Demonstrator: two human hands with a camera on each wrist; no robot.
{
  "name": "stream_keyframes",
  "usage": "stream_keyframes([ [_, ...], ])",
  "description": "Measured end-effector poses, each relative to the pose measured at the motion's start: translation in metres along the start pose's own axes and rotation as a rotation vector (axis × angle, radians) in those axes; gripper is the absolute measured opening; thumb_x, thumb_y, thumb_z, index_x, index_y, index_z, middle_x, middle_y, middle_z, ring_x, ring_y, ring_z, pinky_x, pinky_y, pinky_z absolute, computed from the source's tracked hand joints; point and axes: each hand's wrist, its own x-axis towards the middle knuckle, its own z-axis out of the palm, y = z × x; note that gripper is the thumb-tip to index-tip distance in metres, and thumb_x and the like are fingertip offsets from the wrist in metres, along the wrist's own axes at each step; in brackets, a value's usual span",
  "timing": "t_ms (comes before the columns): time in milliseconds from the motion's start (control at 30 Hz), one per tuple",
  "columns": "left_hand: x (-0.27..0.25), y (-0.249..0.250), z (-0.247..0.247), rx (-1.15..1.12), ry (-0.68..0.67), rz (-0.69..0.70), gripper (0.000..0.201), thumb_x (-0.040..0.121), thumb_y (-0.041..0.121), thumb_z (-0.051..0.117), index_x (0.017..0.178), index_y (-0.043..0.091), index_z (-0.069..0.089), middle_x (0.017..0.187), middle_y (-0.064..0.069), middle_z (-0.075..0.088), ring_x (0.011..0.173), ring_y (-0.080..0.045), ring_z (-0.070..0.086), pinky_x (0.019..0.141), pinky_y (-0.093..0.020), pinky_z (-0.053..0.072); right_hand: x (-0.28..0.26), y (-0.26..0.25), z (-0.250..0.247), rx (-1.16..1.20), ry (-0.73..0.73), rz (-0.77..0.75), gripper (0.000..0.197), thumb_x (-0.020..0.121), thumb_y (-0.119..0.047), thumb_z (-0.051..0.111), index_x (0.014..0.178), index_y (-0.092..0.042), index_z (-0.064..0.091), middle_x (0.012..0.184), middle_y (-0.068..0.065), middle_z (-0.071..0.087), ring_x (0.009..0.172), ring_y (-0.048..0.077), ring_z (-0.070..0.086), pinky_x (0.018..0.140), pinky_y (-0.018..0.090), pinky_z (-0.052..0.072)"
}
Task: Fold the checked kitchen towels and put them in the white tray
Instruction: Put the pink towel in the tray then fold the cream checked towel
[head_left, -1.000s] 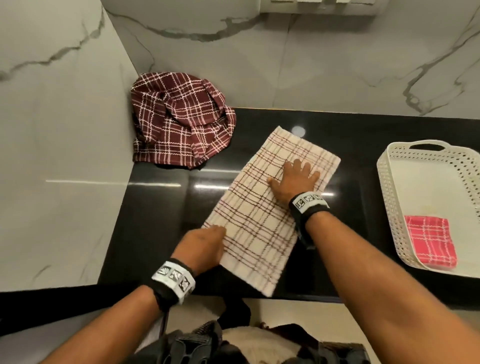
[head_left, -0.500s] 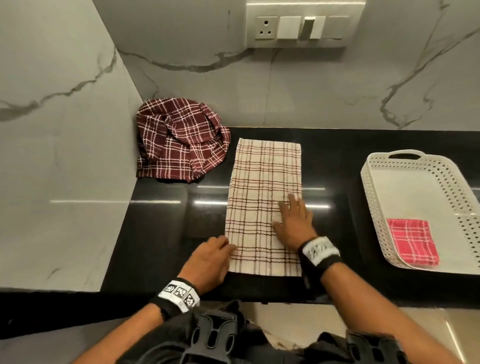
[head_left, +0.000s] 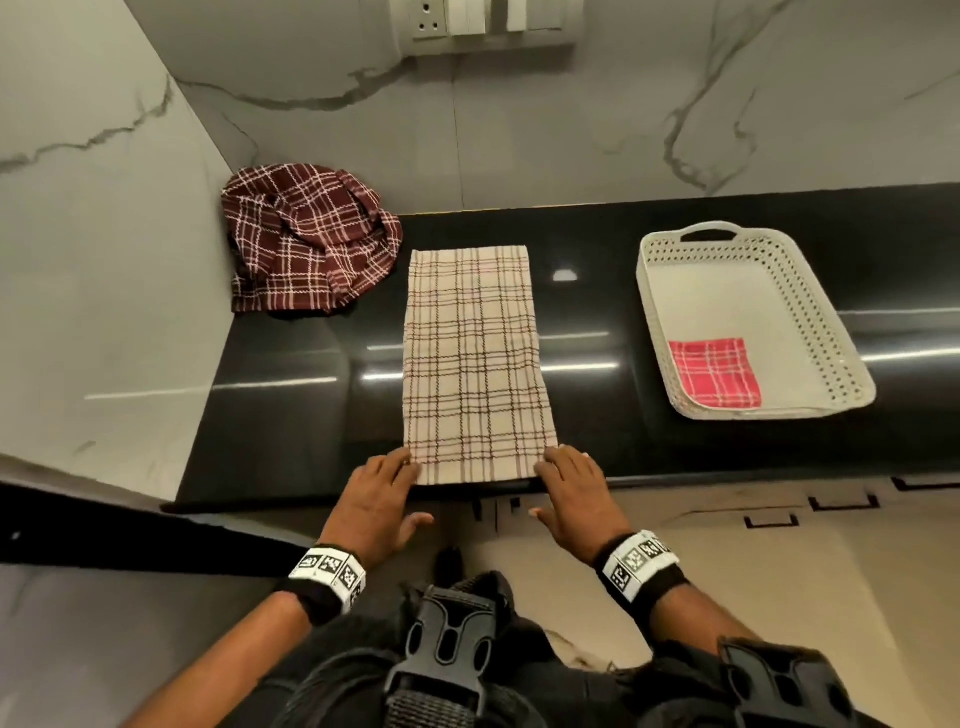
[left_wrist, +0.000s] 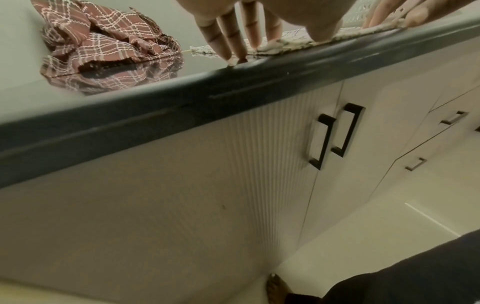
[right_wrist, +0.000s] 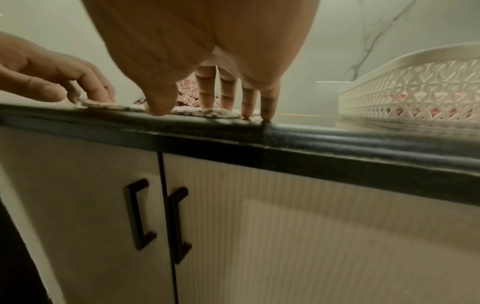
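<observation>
Showing cabinet handles (right_wrist: 137, 216), wrist views catch fingers (left_wrist: 221, 37) seemingly pressing towel (head_left: 475, 364).

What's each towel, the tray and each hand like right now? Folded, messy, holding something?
Beige checked towel, long folded strip, lying flat.
Maroon checked towel, crumpled, not folded.
White perforated plastic tray, holds one towel.
Red checked towel, folded, inside that tray.
Left hand, fingertips touching beige towel's near corner.
Right hand, fingertips touching other near corner.
</observation>
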Motion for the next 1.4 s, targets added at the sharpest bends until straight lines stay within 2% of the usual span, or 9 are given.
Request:
stream_keyframes([
  [100,-0.002,0.015,-0.004,0.019,0.030,-0.009,0.044,0.073,0.028,0.081,0.111,0.015,0.062,0.117,-0.005,0.058,0.094,-0.028,0.057,0.075,-0.041,0.052,-0.007,0.002,0.003,-0.050,0.007,-0.013,0.061,0.066,-0.003,0.078,0.120,-0.019,0.054,0.128,0.003,0.051,0.122,0.026,0.049,0.108,0.047,0.042],
  [300,0.001,0.025,-0.009,0.064,0.114,0.003,0.019,0.080,0.012,0.076,0.092,0.011,0.061,0.091,-0.008,0.059,0.070,-0.027,0.057,0.055,-0.039,0.053,-0.010,0.008,-0.005,-0.034,0.103,-0.058,0.035,0.071,0.003,0.074,0.100,-0.015,0.063,0.103,0.005,0.062,0.098,0.027,0.059,0.084,0.040,0.053],
  [633,-0.021,0.030,-0.008,-0.320,0.199,-0.030,0.021,0.091,0.001,0.058,0.109,0.011,0.061,0.114,-0.003,0.060,0.086,-0.026,0.068,0.077,-0.039,0.060,-0.024,0.009,-0.017,0.168,0.097,-0.029,0.033,0.088,0.003,0.062,0.118,-0.009,0.057,0.122,0.008,0.049,0.079,0.027,0.064,0.071,0.030,0.054],
  [800,-0.036,0.027,-0.026,-0.483,0.237,0.013,0.016,0.090,0.003,0.066,0.104,0.009,0.067,0.105,-0.002,0.068,0.098,-0.015,0.067,0.090,-0.027,0.054,-0.039,0.007,-0.030,0.279,0.090,-0.049,0.027,0.093,-0.008,0.062,0.120,-0.015,0.060,0.122,0.006,0.064,0.099,0.026,0.067,0.084,0.039,0.057],
  [900,-0.042,0.024,-0.041,-0.562,0.128,-0.016,0.018,0.088,0.006,0.071,0.105,0.012,0.068,0.109,0.000,0.069,0.101,-0.011,0.066,0.090,-0.025,0.055,-0.046,0.001,-0.043,0.252,0.049,-0.039,0.029,0.093,-0.012,0.065,0.122,-0.017,0.064,0.118,0.003,0.069,0.099,0.021,0.068,0.085,0.031,0.055],
  [1067,-0.040,0.014,-0.075,-0.627,-0.305,-0.136,0.021,0.091,0.019,0.068,0.106,0.034,0.069,0.114,0.019,0.065,0.101,0.002,0.061,0.090,-0.023,0.052,-0.039,-0.003,-0.080,0.390,-0.251,0.036,0.019,0.091,-0.013,0.068,0.102,-0.027,0.074,0.100,-0.014,0.070,0.085,-0.002,0.062,0.079,0.020,0.050],
  [1200,-0.018,0.002,-0.106,-0.714,-0.450,-0.093,0.017,0.094,0.021,0.065,0.105,0.032,0.071,0.108,0.019,0.070,0.099,0.006,0.063,0.087,-0.016,0.047,-0.015,0.001,-0.121,0.598,-0.438,0.050,0.015,0.087,-0.018,0.074,0.097,-0.029,0.076,0.097,-0.014,0.075,0.093,0.001,0.068,0.088,0.024,0.052],
  [1300,0.019,-0.013,-0.126,-0.833,-0.328,-0.115,0.016,0.097,0.019,0.060,0.107,0.028,0.069,0.104,0.014,0.071,0.098,0.000,0.066,0.083,-0.018,0.051,0.019,0.008,-0.142,0.830,-0.351,0.070,0.012,0.089,-0.013,0.071,0.099,-0.019,0.076,0.099,-0.006,0.076,0.098,0.009,0.071,0.091,0.028,0.053],
  [1400,0.075,-0.037,-0.131,-0.809,-0.075,-0.132,0.018,0.097,0.018,0.060,0.111,0.025,0.067,0.103,0.010,0.071,0.096,-0.006,0.067,0.084,-0.028,0.054,0.071,0.018,-0.148,0.901,-0.061,0.154,0.010,0.091,-0.009,0.069,0.098,-0.013,0.073,0.094,0.002,0.076,0.092,0.012,0.072,0.087,0.032,0.058],
])
